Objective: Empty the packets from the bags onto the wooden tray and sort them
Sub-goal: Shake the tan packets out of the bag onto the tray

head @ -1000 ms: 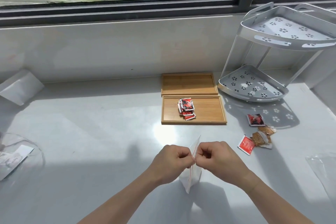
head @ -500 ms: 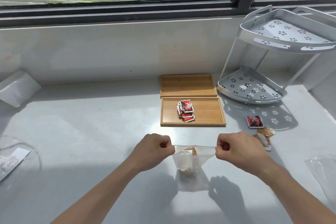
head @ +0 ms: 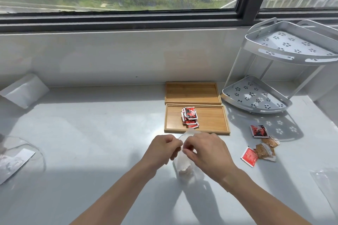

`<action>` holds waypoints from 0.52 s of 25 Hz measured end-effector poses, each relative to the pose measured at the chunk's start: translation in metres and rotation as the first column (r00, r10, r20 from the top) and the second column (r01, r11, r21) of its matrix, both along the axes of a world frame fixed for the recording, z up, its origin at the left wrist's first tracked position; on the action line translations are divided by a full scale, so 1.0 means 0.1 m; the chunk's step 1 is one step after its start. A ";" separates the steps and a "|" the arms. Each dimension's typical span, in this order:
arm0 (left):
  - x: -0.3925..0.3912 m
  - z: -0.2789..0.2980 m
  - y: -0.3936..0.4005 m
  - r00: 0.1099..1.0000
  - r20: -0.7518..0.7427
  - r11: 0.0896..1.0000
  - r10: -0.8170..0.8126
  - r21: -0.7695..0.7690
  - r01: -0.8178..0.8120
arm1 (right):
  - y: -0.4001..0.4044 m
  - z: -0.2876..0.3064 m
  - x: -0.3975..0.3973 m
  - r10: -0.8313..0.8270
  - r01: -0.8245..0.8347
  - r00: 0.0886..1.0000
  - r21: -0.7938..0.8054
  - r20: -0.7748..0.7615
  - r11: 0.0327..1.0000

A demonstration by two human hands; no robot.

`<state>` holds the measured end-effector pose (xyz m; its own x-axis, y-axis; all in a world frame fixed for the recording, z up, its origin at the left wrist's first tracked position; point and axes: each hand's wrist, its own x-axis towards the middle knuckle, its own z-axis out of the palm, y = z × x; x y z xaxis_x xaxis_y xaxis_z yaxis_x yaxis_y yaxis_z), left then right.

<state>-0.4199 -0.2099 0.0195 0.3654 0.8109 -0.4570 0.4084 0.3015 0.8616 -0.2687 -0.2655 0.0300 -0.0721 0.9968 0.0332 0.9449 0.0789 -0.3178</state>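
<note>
My left hand (head: pixel 163 149) and my right hand (head: pixel 204 150) are close together above the counter, both pinching the top of a small clear plastic bag (head: pixel 183 167) that hangs between them with pale packets inside. Just beyond the hands lies the near wooden tray (head: pixel 214 120), holding a stack of red and black packets (head: pixel 189 117). A second wooden tray (head: pixel 192 93) lies behind it with nothing in it. To the right on the counter lie loose packets: a red and black one (head: pixel 258 131), a red one (head: pixel 249 156) and brown ones (head: pixel 265 150).
A two-tier white corner rack (head: pixel 256 97) stands at the back right. An empty clear bag (head: pixel 325 181) lies at the right edge. At the left lie a clear bag with a white card (head: pixel 12 162) and a white pouch (head: pixel 24 90). A window ledge runs behind.
My hands had pulled apart, stretching the bag's mouth wide. Now they have come back together at the bag's top, and the bag sits a little closer to the near tray.
</note>
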 end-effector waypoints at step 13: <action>-0.19 -0.77 -0.04 0.914 0.197 0.772 0.356 -0.613 -0.168 | 0.45 0.52 0.09 -0.001 0.029 0.958 0.094 -0.285 0.995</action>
